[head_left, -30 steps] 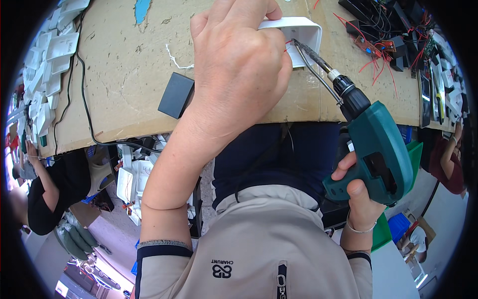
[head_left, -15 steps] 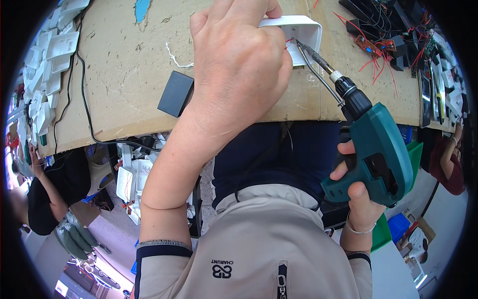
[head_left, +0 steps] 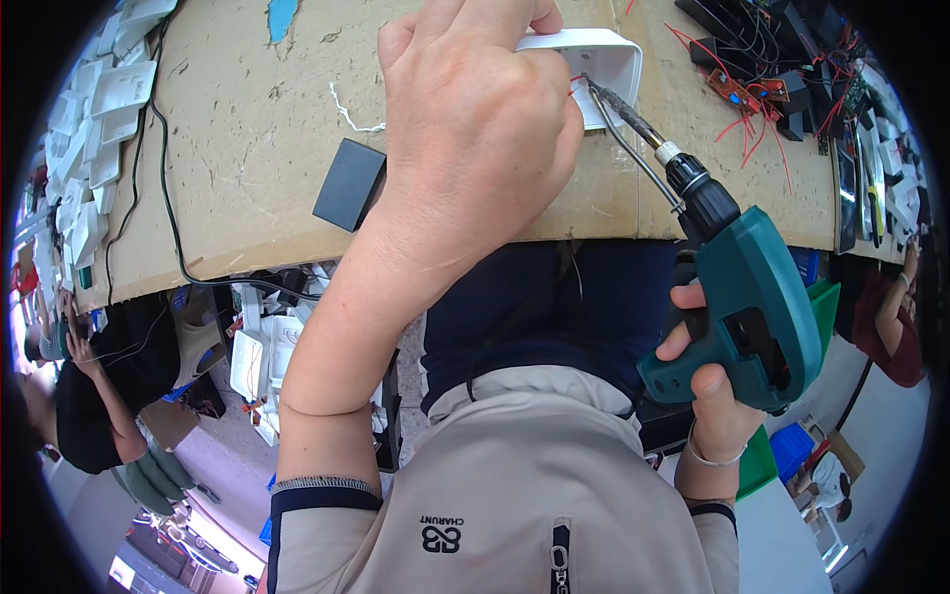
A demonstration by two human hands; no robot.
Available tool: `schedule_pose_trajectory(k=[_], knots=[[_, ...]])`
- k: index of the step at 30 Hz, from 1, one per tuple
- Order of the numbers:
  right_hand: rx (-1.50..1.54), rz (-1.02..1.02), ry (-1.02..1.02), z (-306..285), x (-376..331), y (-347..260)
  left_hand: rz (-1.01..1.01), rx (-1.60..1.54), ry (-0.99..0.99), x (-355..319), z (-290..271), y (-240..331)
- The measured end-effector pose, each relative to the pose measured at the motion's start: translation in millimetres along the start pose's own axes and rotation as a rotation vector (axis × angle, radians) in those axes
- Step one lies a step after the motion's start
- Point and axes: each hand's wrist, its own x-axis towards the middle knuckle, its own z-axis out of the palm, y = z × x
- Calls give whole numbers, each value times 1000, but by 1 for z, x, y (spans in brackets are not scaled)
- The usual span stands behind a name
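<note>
While my left hand [head_left: 475,129] clamps down over the white plastic housing [head_left: 604,69] at the far edge of the workbench [head_left: 228,148], my right hand [head_left: 712,396] grips the green power screwdriver [head_left: 742,297], bit angled into the housing's open side by the red wires [head_left: 576,84]. It looks a light, thin-walled shell, likely to skid or crack, so I pin it from above by its rim. Compared with a second ago, hardly anything has changed: same clamp, same bit angle.

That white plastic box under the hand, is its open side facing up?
Open side up: the white box shows its hollow inside, and the soldering gun's tip reaches in.
</note>
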Motion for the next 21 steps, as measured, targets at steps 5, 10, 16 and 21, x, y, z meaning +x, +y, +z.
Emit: schedule_pose_trajectory(k=[5,10,16,21], knots=[[0,-30,6,-1,0,0,5,-4,0,16,-6,10],[42,-74,-27,-5,-6,2,14,72,-23,-1,-7,-1],[347,-142,-128,-14,5,8,-554,256,-774,52,-33,43],[773,-142,-450,6,37,5,215,281,-52,1,-5,-7]])
